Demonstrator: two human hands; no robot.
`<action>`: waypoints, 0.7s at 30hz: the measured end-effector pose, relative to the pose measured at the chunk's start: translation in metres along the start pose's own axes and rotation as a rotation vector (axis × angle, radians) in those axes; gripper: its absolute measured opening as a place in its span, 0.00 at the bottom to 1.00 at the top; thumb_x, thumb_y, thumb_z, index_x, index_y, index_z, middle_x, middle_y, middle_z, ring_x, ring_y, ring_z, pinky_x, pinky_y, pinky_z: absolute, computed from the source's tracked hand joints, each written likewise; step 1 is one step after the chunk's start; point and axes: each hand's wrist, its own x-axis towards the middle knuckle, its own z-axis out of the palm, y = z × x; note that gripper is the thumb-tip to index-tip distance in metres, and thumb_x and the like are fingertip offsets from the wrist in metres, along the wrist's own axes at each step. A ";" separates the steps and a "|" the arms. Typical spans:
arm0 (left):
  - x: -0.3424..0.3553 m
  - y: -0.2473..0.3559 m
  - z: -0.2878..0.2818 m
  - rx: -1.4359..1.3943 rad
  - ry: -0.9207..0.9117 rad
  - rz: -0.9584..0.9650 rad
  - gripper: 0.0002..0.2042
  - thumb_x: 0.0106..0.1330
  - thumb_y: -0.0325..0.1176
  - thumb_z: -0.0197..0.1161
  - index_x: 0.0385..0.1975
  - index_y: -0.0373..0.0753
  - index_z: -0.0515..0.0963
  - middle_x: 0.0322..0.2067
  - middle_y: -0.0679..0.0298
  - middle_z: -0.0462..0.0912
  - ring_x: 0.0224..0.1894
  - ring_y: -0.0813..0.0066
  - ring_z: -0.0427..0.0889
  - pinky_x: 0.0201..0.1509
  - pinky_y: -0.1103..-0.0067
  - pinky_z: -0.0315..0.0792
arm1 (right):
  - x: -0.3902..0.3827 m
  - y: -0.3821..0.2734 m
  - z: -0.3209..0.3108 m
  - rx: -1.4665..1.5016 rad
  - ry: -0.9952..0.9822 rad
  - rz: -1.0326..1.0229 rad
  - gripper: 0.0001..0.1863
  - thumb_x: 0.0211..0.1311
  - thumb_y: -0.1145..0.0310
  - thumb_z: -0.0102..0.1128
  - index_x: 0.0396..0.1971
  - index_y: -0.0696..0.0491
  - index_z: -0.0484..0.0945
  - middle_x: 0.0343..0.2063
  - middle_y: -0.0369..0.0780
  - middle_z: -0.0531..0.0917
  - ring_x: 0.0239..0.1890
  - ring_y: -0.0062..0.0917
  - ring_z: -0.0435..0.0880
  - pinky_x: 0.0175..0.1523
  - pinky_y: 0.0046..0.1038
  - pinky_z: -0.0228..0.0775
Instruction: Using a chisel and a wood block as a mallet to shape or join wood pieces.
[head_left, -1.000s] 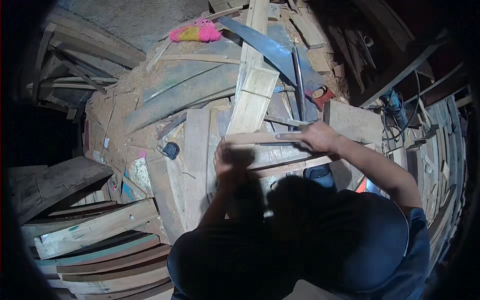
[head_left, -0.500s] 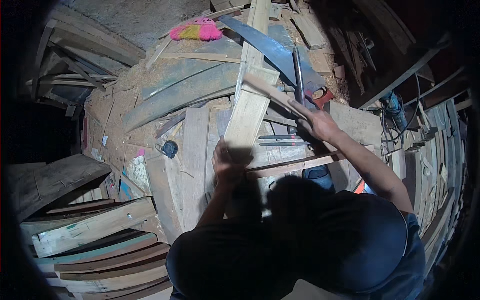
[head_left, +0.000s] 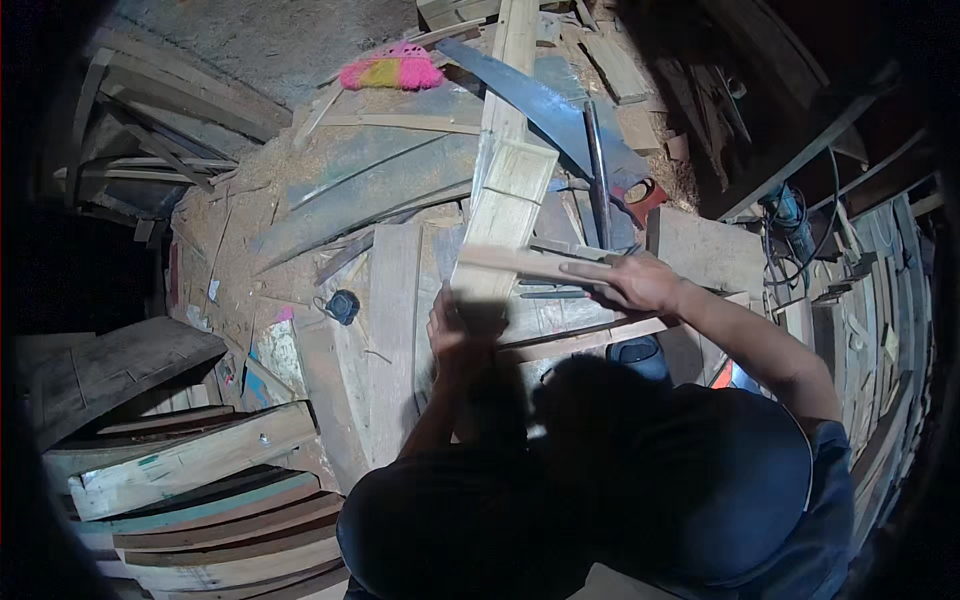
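Note:
A pale board (head_left: 504, 217) lies lengthwise in front of me, with a line across it near its far end. My left hand (head_left: 460, 328) is closed round its near end, partly in shadow. In my right hand (head_left: 648, 284) is a flat wooden strip (head_left: 530, 263), gripped by its right end. The strip lies crosswise over the board, its left part blurred; I cannot tell whether it touches. Slim dark pencil-like sticks (head_left: 556, 294) lie just below the strip. Beyond my right hand are a dark metal bar (head_left: 597, 170) and a handsaw (head_left: 540, 100) with a red handle (head_left: 644, 202).
Wood pieces and sawdust surround the work. A small round black object (head_left: 342, 305) sits to the left, and a pink and yellow fuzzy cloth (head_left: 392, 68) at the back. Stacked boards (head_left: 195, 460) rise at lower left. A blue power tool (head_left: 788, 218) with a cord stands at right.
My right hand has brought the wooden strip toward me along the board, from near the cross line to close by my left hand. The left hand still holds the board's near end.

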 end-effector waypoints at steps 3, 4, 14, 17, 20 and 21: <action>-0.006 0.002 -0.001 0.038 0.048 0.039 0.58 0.49 0.48 0.85 0.75 0.26 0.55 0.64 0.44 0.72 0.60 0.42 0.76 0.64 0.55 0.71 | -0.002 0.013 -0.006 -0.082 -0.038 -0.039 0.36 0.71 0.58 0.60 0.77 0.23 0.62 0.33 0.49 0.83 0.32 0.48 0.86 0.42 0.51 0.81; -0.002 0.005 -0.002 0.023 0.027 0.011 0.58 0.50 0.49 0.85 0.75 0.26 0.55 0.64 0.44 0.73 0.60 0.42 0.76 0.63 0.55 0.71 | 0.003 0.023 -0.005 -0.071 0.050 0.074 0.38 0.69 0.59 0.61 0.78 0.25 0.60 0.33 0.49 0.83 0.31 0.49 0.86 0.41 0.50 0.80; -0.011 -0.004 0.003 0.037 0.004 -0.010 0.58 0.50 0.52 0.84 0.75 0.28 0.54 0.67 0.42 0.69 0.61 0.39 0.74 0.64 0.50 0.69 | 0.003 0.017 -0.004 -0.136 -0.022 -0.016 0.37 0.69 0.61 0.61 0.77 0.23 0.63 0.32 0.48 0.82 0.33 0.48 0.86 0.41 0.47 0.81; -0.005 -0.003 0.006 -0.027 -0.026 -0.020 0.60 0.49 0.53 0.85 0.75 0.27 0.54 0.66 0.40 0.69 0.63 0.37 0.73 0.67 0.50 0.68 | 0.014 0.026 -0.009 0.136 0.348 0.428 0.38 0.73 0.61 0.59 0.80 0.31 0.57 0.40 0.55 0.86 0.39 0.57 0.86 0.44 0.52 0.79; -0.007 -0.009 0.011 0.073 0.040 0.035 0.61 0.49 0.54 0.84 0.76 0.26 0.54 0.64 0.39 0.71 0.62 0.38 0.74 0.65 0.49 0.69 | 0.009 0.017 0.004 0.118 0.229 0.225 0.37 0.74 0.62 0.57 0.79 0.25 0.57 0.32 0.56 0.85 0.35 0.55 0.87 0.46 0.53 0.81; -0.005 -0.009 0.010 0.075 0.043 0.037 0.61 0.49 0.54 0.84 0.76 0.26 0.54 0.64 0.39 0.71 0.62 0.38 0.74 0.65 0.49 0.69 | 0.003 0.009 -0.003 0.031 0.058 0.107 0.36 0.74 0.62 0.57 0.78 0.24 0.59 0.31 0.54 0.85 0.34 0.54 0.87 0.46 0.52 0.82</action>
